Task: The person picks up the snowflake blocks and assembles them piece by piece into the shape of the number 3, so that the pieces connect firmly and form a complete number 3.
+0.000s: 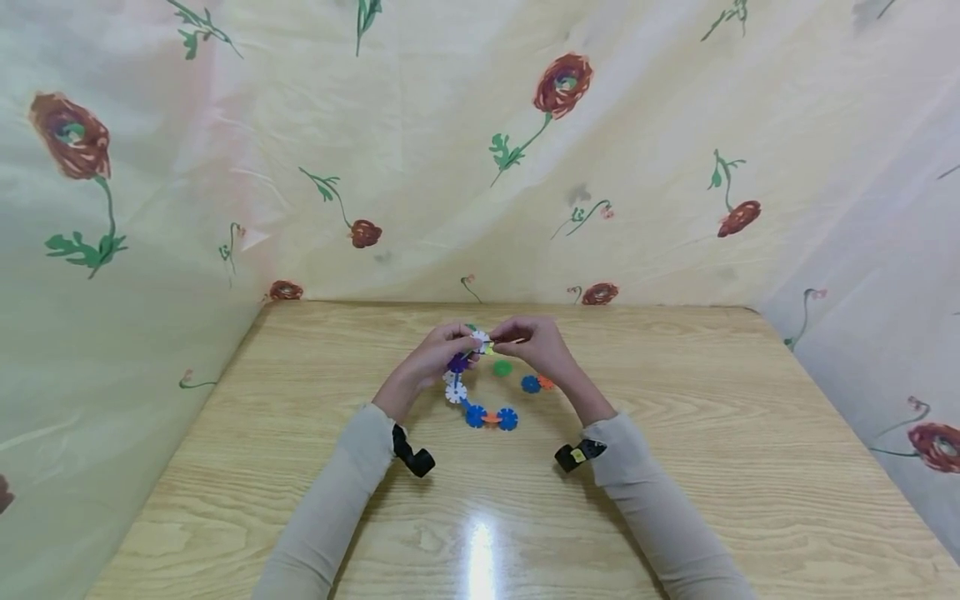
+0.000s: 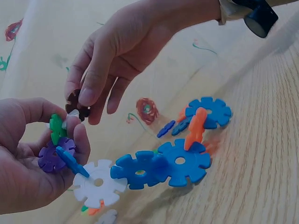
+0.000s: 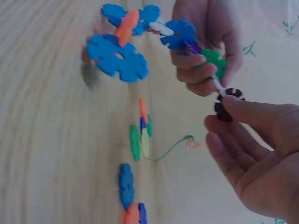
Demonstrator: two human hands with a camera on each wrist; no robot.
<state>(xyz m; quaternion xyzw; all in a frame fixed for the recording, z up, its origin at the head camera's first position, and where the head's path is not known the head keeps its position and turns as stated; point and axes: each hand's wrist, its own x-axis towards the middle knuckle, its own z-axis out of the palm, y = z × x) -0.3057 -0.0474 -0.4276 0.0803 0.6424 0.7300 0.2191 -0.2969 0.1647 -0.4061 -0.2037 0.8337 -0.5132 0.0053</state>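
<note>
Working over the counter (image 1: 712, 467), I have the chain (image 1: 456, 392) curving from my fingers down towards it, the blue and orange end seeming to rest there. It should weigh next to nothing, and it looks jointed rather than rigid: stiff plastic pieces whose slotted joints could twist or pop apart if the length swings. My left hand (image 1: 435, 354) grips the upper end, fingers curled about the purple disc (image 2: 49, 158) and green disc (image 2: 57, 129), a sensible hold, close to the tip. My right hand (image 1: 538, 346) pinches the dark disc (image 3: 229, 105) between thumb and fingers, where it meets the white disc (image 3: 218, 85); I can't tell whether their slots are seated. The faces look smooth and might slide under a fingertip, so a flat pinch across the face near the notches suits best; prised sideways, the thin teeth beside each slot could bend
</note>
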